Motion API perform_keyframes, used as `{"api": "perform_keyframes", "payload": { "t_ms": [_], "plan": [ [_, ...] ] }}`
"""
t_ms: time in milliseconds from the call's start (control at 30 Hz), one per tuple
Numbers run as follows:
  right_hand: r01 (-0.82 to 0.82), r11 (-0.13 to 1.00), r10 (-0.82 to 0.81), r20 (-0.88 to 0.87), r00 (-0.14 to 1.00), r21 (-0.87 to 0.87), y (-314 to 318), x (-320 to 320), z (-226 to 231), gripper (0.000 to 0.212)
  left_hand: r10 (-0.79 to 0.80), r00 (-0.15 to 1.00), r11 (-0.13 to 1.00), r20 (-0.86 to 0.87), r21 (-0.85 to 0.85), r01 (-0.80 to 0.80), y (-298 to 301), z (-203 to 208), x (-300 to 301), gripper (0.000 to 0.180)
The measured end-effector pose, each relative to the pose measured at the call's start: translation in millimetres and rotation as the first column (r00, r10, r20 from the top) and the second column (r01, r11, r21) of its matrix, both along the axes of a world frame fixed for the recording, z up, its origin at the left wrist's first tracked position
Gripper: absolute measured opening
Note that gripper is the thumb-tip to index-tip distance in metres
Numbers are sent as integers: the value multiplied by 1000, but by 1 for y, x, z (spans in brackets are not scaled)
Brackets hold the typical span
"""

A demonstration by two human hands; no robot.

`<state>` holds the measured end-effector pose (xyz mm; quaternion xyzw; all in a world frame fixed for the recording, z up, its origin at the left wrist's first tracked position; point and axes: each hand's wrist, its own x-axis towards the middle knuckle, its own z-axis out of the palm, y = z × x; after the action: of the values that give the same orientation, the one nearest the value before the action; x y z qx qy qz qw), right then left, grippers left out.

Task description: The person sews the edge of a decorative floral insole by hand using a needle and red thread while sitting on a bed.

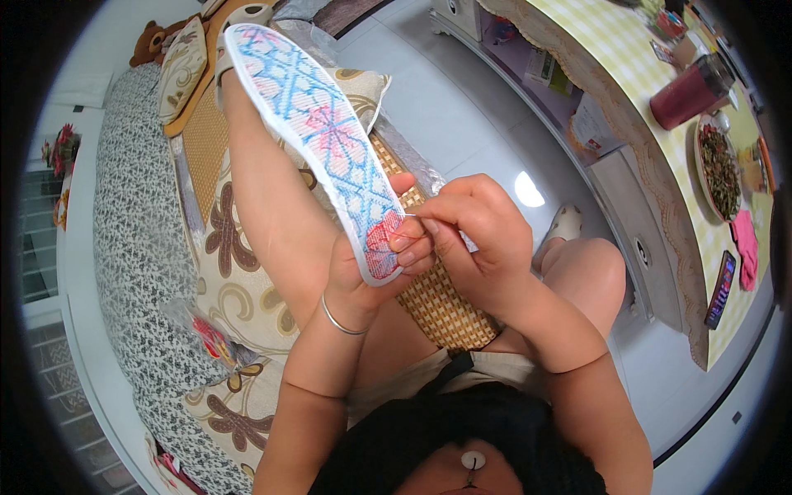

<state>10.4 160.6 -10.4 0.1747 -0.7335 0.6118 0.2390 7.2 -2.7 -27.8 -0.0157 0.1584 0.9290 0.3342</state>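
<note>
- L hand [371,268] was closed round the near end of an embroidered insole [318,132], fingers curled over the edge by the red patch, thumb behind; silver bangle [340,320] sat on that wrist
- R hand [474,243] was shut in a pinch, thumb & forefinger tips pressed on a thin needle [410,216] right at the insole's edge; thread too fine to make out
- Insole was held up in front of the person, tilted, near end in both hands, far end pointing away over the raised L leg; white rim, blue lattice w/ pink flower motifs
- Step in hand, as I judged it: a stitch being worked in the red section at the near end, needle just at the fabric
- Next move would prob. call for a firm steady pinch on the needle, L hand bracing the insole so it didn't flex, fingers kept off the point
- Under the legs: woven mat [437,305] on a patterned sofa [136,247]
- Further off: pale slipper [565,223] on tiled floor, low table w/ yellow check cloth [619,58], red tumbler [689,92], dish of food [719,169], phone [720,289]
- Far end of sofa: teddy bear [151,41] & cushion [183,70]
</note>
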Motion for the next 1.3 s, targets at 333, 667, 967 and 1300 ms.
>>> {"api": "perform_keyframes", "payload": {
  "t_ms": [333,667,967,1300],
  "plan": [
    [-76,995,73,-44,996,-66,-1,3,2,15,53,995,998,79,-47,-50,0,3,7,42],
    [-23,999,17,-104,994,-49,-2,0,-2,16,45,996,998,79,-49,-41,3,3,6,41],
    [-51,999,51,-6,999,-3,4,-6,-3,12,124,968,941,-219,-284,-185,-2,5,3,38],
    [-189,527,740,338,581,-828,0,-23,-44,16,174,886,528,-429,-719,-452,0,29,9,25]
  ]
}}
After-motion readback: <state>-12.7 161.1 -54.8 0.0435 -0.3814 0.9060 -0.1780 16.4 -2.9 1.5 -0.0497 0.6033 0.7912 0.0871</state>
